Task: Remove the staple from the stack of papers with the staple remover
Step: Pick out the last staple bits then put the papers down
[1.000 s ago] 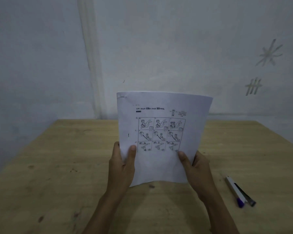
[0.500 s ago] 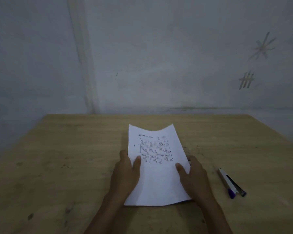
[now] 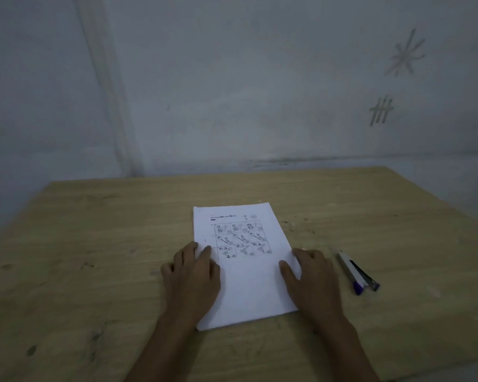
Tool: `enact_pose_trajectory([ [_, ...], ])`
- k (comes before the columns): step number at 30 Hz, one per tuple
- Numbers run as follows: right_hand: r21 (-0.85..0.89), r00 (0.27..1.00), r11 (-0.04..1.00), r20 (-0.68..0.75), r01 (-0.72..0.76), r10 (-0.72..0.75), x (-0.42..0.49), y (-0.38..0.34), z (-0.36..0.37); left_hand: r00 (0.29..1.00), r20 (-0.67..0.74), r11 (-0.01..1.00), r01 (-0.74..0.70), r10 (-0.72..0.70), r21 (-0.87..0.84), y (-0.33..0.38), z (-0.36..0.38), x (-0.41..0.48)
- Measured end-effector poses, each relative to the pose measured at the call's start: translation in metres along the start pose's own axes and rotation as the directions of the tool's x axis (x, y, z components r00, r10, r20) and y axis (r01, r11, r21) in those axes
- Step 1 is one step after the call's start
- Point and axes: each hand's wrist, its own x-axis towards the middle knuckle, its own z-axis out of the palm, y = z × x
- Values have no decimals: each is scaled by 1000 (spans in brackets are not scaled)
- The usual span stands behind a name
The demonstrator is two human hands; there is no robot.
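The stack of white papers [image 3: 246, 271] lies flat on the wooden table [image 3: 94, 257], its top sheet printed with a grid of small drawings. My left hand [image 3: 193, 274] rests palm down on the stack's left edge, fingers spread. My right hand [image 3: 312, 279] rests on its right edge in the same way. The staple remover [image 3: 356, 270], a slim white and dark tool with a purple end, lies on the table just right of my right hand, untouched. I cannot make out the staple.
A pale wall stands behind the table's far edge [image 3: 232, 175]. Scratched marks [image 3: 381, 110] show on the wall at the right. The table's right edge [image 3: 453, 216] runs diagonally near the remover.
The papers went from upright in both hands to lying flat on the table. Both hands came down with them and now lie flat on the sheet's side edges.
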Motion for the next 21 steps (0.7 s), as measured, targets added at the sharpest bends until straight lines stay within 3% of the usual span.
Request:
enact_pose_trajectory([
  [2,58,999,998,-20,32,-31,-7,4,-6,1000,1,998,-17,17,-61,8,-4,-1],
  [5,135,977,979,-170,153,-129,-23,11,-21,991,-80,979,-116,104,-166,30,-16,-8],
  [9,91,919,973,-358,210,-165,-42,37,-44,942,-58,853,-325,331,-409,74,-25,-24],
  [11,74,907,988,-410,139,-96,-50,59,-54,845,-21,742,-481,534,-468,100,-23,-33],
  [13,46,888,998,-460,37,-11,-58,82,-62,701,-7,612,-627,713,-482,126,-15,-42],
  [17,14,840,973,-502,-232,208,-70,126,-80,444,9,396,-791,896,-467,179,8,-62],
  [19,57,814,938,-482,-341,325,-71,147,-88,370,14,337,-831,929,-443,200,21,-66],
  [21,103,802,916,-452,-387,390,-68,161,-93,350,14,320,-839,937,-440,214,34,-66],
])
